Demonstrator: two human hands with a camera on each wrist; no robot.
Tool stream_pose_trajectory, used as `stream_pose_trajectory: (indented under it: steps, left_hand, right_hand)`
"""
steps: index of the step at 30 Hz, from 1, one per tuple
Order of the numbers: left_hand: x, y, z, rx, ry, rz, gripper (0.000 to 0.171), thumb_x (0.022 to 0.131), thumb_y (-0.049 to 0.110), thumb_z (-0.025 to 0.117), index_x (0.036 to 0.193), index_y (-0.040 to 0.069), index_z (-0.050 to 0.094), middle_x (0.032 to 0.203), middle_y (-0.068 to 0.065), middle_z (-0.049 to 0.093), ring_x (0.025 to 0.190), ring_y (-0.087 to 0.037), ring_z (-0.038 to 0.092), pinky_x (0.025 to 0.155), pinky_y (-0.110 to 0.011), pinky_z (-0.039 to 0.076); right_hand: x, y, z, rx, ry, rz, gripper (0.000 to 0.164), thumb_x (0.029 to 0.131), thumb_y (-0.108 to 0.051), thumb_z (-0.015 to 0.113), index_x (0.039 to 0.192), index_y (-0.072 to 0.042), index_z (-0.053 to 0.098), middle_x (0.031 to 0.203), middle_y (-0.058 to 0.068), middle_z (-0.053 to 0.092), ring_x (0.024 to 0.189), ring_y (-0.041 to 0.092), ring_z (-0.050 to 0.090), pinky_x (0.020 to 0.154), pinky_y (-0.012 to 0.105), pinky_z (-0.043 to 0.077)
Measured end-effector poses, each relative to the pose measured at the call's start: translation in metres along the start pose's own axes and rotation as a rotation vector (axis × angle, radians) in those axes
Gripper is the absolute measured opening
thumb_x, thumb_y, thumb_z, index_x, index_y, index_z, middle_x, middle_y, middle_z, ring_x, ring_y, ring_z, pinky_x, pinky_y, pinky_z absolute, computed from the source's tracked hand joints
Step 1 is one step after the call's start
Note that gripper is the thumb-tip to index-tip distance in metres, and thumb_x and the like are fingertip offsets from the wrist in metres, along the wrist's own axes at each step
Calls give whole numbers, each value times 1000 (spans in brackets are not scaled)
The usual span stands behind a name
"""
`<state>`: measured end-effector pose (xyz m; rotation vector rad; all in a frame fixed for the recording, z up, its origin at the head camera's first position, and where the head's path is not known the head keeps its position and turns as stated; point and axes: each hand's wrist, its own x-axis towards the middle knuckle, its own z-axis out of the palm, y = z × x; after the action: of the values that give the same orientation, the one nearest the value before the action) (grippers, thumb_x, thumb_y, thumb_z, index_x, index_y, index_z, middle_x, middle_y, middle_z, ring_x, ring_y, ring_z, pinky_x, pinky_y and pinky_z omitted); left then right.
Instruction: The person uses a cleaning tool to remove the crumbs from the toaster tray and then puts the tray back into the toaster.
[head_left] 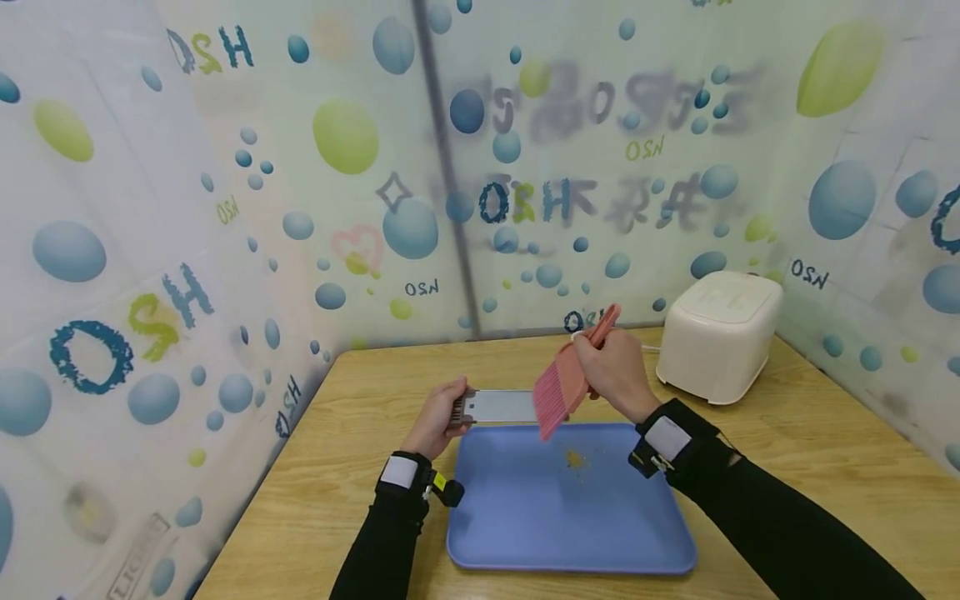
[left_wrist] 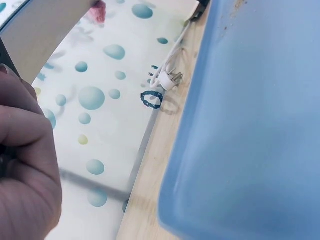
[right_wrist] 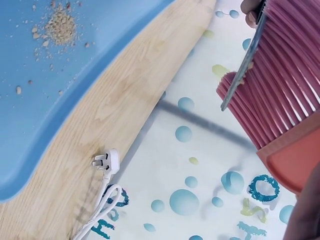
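My left hand [head_left: 436,419] grips the grey end of a flat metal crumb tray [head_left: 501,407], held out sideways above the far edge of the blue tray [head_left: 555,529]. In my right hand [head_left: 621,377] is a pink brush [head_left: 561,385], gripped by its handle and tilted with its bristles down. The bristles overlap the crumb tray's free end. Seen from the right wrist, they straddle the thin metal edge, and a few crumbs cling there. A small heap of crumbs [right_wrist: 61,27] lies on the blue tray, with loose bits scattered around it.
A white toaster [head_left: 720,333] stands at the back right of the wooden table [head_left: 315,492]. Its white plug [right_wrist: 106,161] and cord lie on the table beyond the blue tray. Patterned curtains [head_left: 345,208] enclose the table at the back and sides.
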<state>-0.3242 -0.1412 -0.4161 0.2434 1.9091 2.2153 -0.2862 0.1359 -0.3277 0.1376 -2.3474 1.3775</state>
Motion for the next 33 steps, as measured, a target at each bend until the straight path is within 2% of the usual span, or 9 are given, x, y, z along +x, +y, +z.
stream_pose_trajectory:
  steps: [9,20,27,33]
  left_hand:
    - [-1,0,-2,-6,1,-1,37,111,37,42,102,4,54,75,-4,59,49,-8,50,40,-16,34]
    - [-2,1,-5,7,-1,-1,35,113,31,37,99,4,55,73,-3,60,49,-8,49,40,-16,32]
    - [-2,-1,-10,-8,-35,15,37,112,33,37,97,6,56,74,-2,62,49,-9,50,40,-17,31]
    - [-4,-1,-8,-17,-25,11,37,112,34,39,96,7,57,72,-2,60,49,-8,50,40,-16,31]
  right_hand:
    - [-1,3,-6,-11,-10,-2,38,102,-28,53,85,4,65,59,9,60,43,23,57,41,31,49]
    - [-2,5,-11,-42,12,6,36,101,-24,50,83,5,63,59,10,60,45,29,59,41,30,49]
    - [-3,6,-17,-54,44,-6,36,99,-21,47,80,5,64,56,8,60,40,21,56,39,31,49]
    - [-5,7,-19,-35,87,-33,39,99,-21,48,76,6,65,51,5,58,36,18,56,36,30,48]
